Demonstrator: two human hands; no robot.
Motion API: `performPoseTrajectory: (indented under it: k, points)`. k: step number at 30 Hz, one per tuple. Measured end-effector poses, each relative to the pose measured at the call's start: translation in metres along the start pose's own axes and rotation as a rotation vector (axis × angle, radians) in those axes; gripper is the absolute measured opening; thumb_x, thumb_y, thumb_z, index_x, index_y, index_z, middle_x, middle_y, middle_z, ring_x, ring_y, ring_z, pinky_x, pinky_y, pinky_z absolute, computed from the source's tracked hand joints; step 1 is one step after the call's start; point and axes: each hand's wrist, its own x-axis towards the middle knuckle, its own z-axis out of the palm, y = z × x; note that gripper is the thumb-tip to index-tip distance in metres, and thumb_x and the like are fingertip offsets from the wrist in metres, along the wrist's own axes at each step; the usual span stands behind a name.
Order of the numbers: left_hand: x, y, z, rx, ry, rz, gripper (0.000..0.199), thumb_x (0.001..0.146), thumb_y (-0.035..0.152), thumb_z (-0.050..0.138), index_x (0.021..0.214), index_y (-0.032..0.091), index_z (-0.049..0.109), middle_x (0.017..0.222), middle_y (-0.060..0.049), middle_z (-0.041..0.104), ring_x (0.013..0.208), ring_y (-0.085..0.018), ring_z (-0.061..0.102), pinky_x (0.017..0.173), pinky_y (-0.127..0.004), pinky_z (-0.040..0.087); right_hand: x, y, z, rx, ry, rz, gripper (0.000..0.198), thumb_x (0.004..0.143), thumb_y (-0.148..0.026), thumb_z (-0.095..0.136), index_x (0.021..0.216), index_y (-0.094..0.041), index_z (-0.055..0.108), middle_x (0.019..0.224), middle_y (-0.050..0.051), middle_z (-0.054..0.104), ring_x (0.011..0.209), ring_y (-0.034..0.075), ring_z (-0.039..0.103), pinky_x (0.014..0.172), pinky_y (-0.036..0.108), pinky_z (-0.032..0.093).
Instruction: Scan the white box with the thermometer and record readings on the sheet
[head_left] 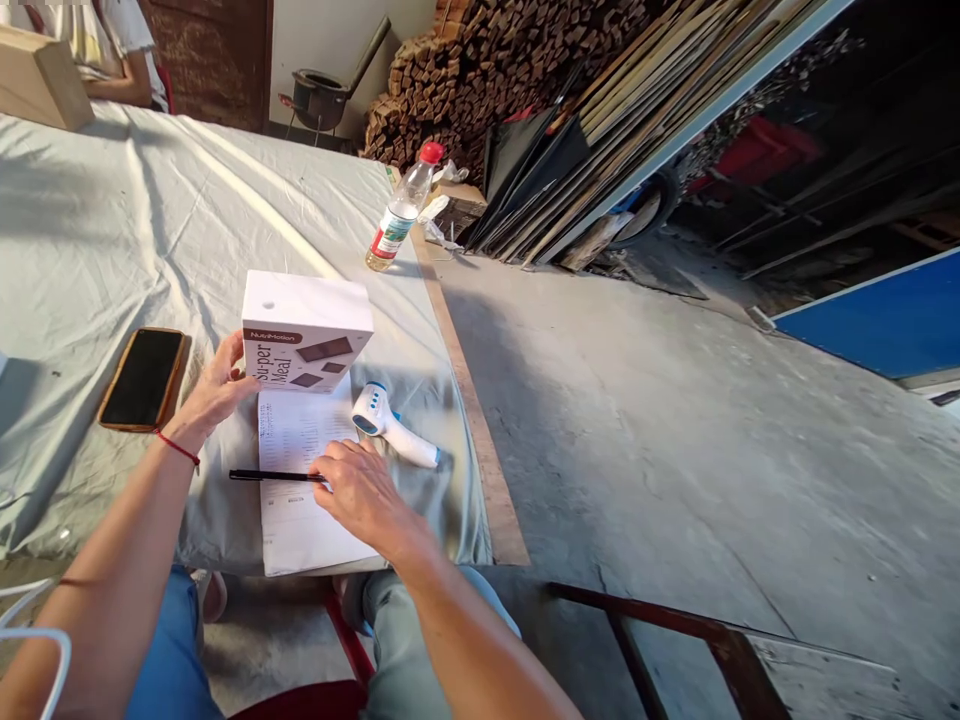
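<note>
A white Super Meal box (307, 305) stands upright on the table, over the top end of a printed sheet of paper (315, 530). My left hand (217, 385) grips the box at its left edge, thumb on the printed front; its other fingers are partly hidden behind the box. Below it, my right hand (360, 490) rests on the paper with curled fingers closed on the right end of a black pen (274, 475). The pen lies level across the sheet and sticks out past its left edge. A white and blue infrared thermometer (394, 425) lies just beyond my right hand.
A phone in a brown case (142, 380) lies left of my left hand. A red-capped bottle (401, 210) stands near the table's right edge. Across the cloth-covered table (187, 210), a person sits behind a cardboard box (41, 75). Stacked wood (480, 90) lines the wall.
</note>
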Motion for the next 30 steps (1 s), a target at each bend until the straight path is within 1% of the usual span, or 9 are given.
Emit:
performPoseTrajectory:
  k: [3,6,10,12,15,20,23,26,30]
  points:
    - [0.006,0.0,0.007,-0.203,-0.024,-0.045,0.065,0.064,0.026,0.066,0.126,0.017,0.05,0.124,-0.012,0.067,0.109,-0.026,0.066,0.091,-0.038,0.055,0.002,0.003,0.001,0.005,-0.028,-0.006,0.012,0.084,-0.012,0.07,0.081,-0.022,0.076,0.082,0.006,0.069,0.083,0.023,0.063,0.078,0.037,0.043]
    - [0.009,-0.004,0.008,-0.244,0.045,-0.077,0.066,0.061,0.024,0.071,0.123,0.014,0.052,0.121,-0.013,0.068,0.109,-0.026,0.067,0.092,-0.036,0.055,0.004,0.018,-0.009,0.052,0.053,0.047,0.015,0.084,-0.019,0.076,0.098,-0.022,0.077,0.094,0.007,0.071,0.094,0.026,0.064,0.085,0.039,0.046]
    - [0.011,-0.004,0.002,-0.246,0.067,-0.176,0.072,0.053,0.027,0.083,0.119,0.014,0.056,0.125,-0.015,0.067,0.108,-0.028,0.068,0.089,-0.037,0.056,0.003,0.046,-0.036,-0.063,0.17,0.431,0.039,0.08,-0.022,0.078,0.118,-0.019,0.071,0.124,0.014,0.065,0.112,0.032,0.06,0.092,0.042,0.046]
    - [0.01,0.0,0.002,-0.245,0.074,-0.185,0.08,0.048,0.031,0.089,0.12,0.015,0.058,0.126,-0.015,0.068,0.109,-0.03,0.067,0.088,-0.038,0.056,0.003,0.056,-0.048,-0.132,0.065,0.617,0.042,0.081,-0.02,0.076,0.122,-0.014,0.068,0.13,0.018,0.062,0.119,0.035,0.058,0.095,0.042,0.045]
    - [0.008,0.008,0.006,-0.248,0.111,-0.174,0.085,0.045,0.036,0.093,0.122,0.016,0.062,0.117,-0.012,0.071,0.105,-0.028,0.067,0.086,-0.037,0.057,0.008,0.06,-0.055,-0.087,-0.146,0.72,0.034,0.086,-0.017,0.068,0.12,-0.011,0.067,0.124,0.018,0.066,0.119,0.033,0.061,0.094,0.039,0.044]
    - [0.006,0.009,0.013,-0.33,0.209,-0.205,0.078,0.054,0.056,0.091,0.116,0.013,0.069,0.104,-0.01,0.074,0.092,-0.022,0.068,0.08,-0.031,0.055,0.016,0.056,-0.062,0.33,-0.091,0.707,0.038,0.083,-0.022,0.065,0.121,-0.016,0.069,0.116,0.01,0.07,0.107,0.028,0.064,0.082,0.032,0.043]
    - [0.008,0.002,0.013,-0.338,0.244,-0.235,0.078,0.057,0.071,0.086,0.108,0.014,0.074,0.101,-0.01,0.075,0.086,-0.02,0.065,0.073,-0.028,0.053,0.017,0.052,-0.06,0.779,-0.026,0.548,0.034,0.079,-0.028,0.065,0.111,-0.016,0.07,0.09,0.003,0.067,0.085,0.019,0.06,0.072,0.027,0.039]
    - [0.009,-0.001,0.011,-0.308,0.228,-0.217,0.076,0.058,0.076,0.084,0.102,0.014,0.077,0.103,-0.01,0.075,0.087,-0.02,0.065,0.073,-0.028,0.054,0.02,0.045,-0.049,1.176,0.062,0.373,0.034,0.079,-0.049,0.065,0.089,-0.016,0.065,0.07,-0.002,0.05,0.066,0.013,0.044,0.061,0.027,0.03]
    - [0.006,0.004,0.01,-0.323,0.163,-0.16,0.076,0.063,0.073,0.083,0.111,0.015,0.076,0.112,-0.011,0.075,0.098,-0.025,0.068,0.08,-0.032,0.057,0.029,0.033,-0.031,1.441,0.169,0.329,0.055,0.072,-0.072,0.067,0.071,-0.019,0.053,0.068,-0.001,0.044,0.063,0.011,0.036,0.058,0.028,0.025]
